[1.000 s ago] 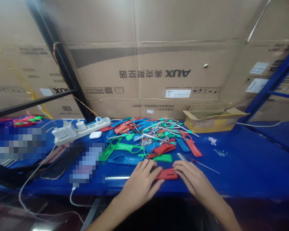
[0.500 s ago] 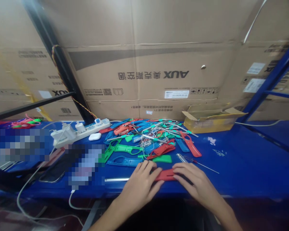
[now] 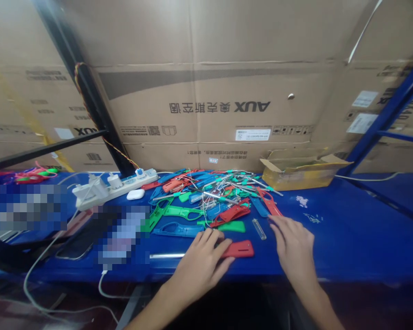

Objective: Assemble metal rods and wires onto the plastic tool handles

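Note:
My left hand point(image 3: 206, 256) is closed round a red plastic lighter casing point(image 3: 240, 249) near the table's front edge, thumb and fingers on its left part. From behind this hand a silver metal tube point(image 3: 167, 256) sticks out to the left. My right hand point(image 3: 293, 240) is at the right, with its fingers bent towards the thumb close to a red casing point(image 3: 270, 201). Whatever it pinches is hidden by the hand. A small clear plastic piece point(image 3: 259, 229) lies between the hands.
Behind the hands is a pile of casings, tubes and wires point(image 3: 220, 190). An open yellow carton point(image 3: 299, 176) stands back right. To the left are a white power strip point(image 3: 124, 187), a white earbud case point(image 3: 135, 195) and phones. Small pink bits point(image 3: 301, 201) lie right.
My right hand has let go of the red casing and moved right, to where a thin-shafted screwdriver lay; that tool no longer shows. My left hand has stayed in place.

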Demonstrator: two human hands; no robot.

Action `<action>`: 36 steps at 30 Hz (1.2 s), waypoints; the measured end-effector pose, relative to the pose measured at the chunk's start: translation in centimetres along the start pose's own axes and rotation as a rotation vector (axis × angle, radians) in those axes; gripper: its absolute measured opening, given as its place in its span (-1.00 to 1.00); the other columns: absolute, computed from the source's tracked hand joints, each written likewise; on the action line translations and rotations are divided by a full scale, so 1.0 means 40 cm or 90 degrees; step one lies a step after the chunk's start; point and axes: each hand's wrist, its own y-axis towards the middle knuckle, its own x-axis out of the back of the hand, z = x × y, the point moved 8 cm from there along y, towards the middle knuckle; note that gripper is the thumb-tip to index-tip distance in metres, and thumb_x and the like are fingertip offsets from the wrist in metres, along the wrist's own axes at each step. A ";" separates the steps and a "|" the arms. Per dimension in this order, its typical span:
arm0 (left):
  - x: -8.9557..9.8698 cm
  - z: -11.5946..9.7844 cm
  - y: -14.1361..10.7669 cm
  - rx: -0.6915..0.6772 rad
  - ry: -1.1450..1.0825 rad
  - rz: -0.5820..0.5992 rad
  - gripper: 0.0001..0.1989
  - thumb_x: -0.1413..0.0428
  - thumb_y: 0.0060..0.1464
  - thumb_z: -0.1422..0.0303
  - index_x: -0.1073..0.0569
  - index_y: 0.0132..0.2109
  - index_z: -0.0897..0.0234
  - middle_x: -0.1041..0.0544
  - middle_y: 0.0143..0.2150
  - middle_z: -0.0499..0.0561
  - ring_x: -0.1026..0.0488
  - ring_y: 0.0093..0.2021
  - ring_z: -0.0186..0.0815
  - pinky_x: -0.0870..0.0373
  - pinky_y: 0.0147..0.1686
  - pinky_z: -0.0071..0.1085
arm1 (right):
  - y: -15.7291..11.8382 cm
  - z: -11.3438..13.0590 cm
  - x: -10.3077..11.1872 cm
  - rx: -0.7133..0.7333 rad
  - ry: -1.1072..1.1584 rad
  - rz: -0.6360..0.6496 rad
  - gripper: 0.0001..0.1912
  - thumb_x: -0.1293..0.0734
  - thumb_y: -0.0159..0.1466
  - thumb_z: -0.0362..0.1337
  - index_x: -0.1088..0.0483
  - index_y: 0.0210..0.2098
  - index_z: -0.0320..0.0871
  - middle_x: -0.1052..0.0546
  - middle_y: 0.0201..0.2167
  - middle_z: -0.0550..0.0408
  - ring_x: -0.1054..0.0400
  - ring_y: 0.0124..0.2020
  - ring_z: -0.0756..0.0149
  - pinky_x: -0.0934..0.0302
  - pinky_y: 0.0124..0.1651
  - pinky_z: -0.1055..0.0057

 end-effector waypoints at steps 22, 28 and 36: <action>-0.002 -0.002 0.001 0.004 -0.001 0.005 -0.70 -0.08 0.40 0.23 -0.44 0.17 0.22 -0.46 0.02 0.09 -0.38 0.02 -0.06 -0.41 0.03 -0.08 | 0.038 0.139 0.034 0.062 0.654 -0.102 -0.52 -0.24 0.47 -0.44 -0.29 0.30 0.11 -0.51 -0.24 0.13 -0.47 -0.47 0.46 -0.48 -0.44 0.44; -0.003 -0.004 -0.001 -0.004 0.003 0.000 -0.69 -0.08 0.40 0.24 -0.44 0.19 0.23 -0.46 0.02 0.11 -0.38 0.02 -0.05 -0.42 0.02 -0.08 | 0.029 0.128 0.028 0.083 0.657 -0.116 -0.41 -0.22 0.45 -0.53 -0.23 0.37 0.07 -0.49 -0.16 0.09 -0.47 -0.41 0.47 -0.47 -0.41 0.45; -0.004 -0.002 0.003 -0.001 0.005 0.007 -0.69 -0.07 0.40 0.23 -0.43 0.19 0.24 -0.46 0.03 0.12 -0.38 0.03 -0.03 -0.42 0.02 -0.05 | 0.029 0.129 0.012 0.092 0.632 -0.082 -0.43 -0.23 0.45 -0.51 -0.23 0.36 0.10 -0.50 -0.17 0.09 -0.46 -0.42 0.46 -0.47 -0.40 0.44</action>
